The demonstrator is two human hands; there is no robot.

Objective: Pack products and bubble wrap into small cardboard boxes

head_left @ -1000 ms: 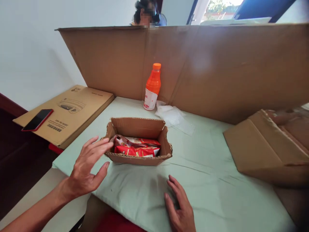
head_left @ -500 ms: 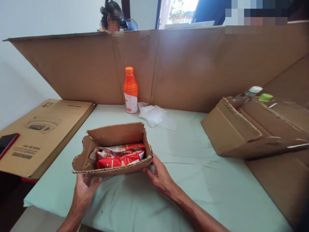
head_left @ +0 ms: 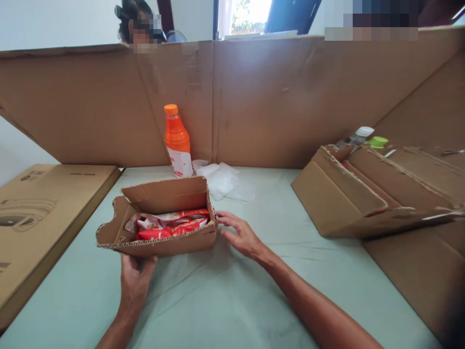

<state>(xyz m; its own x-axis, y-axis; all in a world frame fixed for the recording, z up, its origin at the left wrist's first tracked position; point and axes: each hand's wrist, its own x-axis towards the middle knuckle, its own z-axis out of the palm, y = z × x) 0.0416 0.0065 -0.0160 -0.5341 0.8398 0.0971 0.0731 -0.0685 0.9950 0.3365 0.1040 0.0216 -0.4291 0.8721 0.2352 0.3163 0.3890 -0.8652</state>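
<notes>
A small open cardboard box [head_left: 170, 246] with ragged cut edges is in front of me, holding several red packets [head_left: 170, 228]. My left hand [head_left: 135, 276] grips its lower front left part, thumb against the front wall and fingers hidden beneath. At the box's right end is my right hand [head_left: 240, 235], fingers stretched towards the wall; whether the fingertips touch it I cannot tell. Behind the box an orange bottle [head_left: 178, 138] with an orange cap and white label stands upright. Crumpled clear plastic wrap [head_left: 221, 179] lies beside it.
On the right sits a larger divided cardboard box [head_left: 337, 198] with a white-capped bottle [head_left: 359, 135] and a green cap [head_left: 378, 142] showing. A flat printed carton [head_left: 54, 208] lies left. Tall cardboard [head_left: 261, 106] walls off the back; a person's head [head_left: 138, 22] shows above it.
The view has turned rightwards. My right hand has loosened from the box's front right corner, its fingers now stretched beside the end wall. My left hand still grips the box.
</notes>
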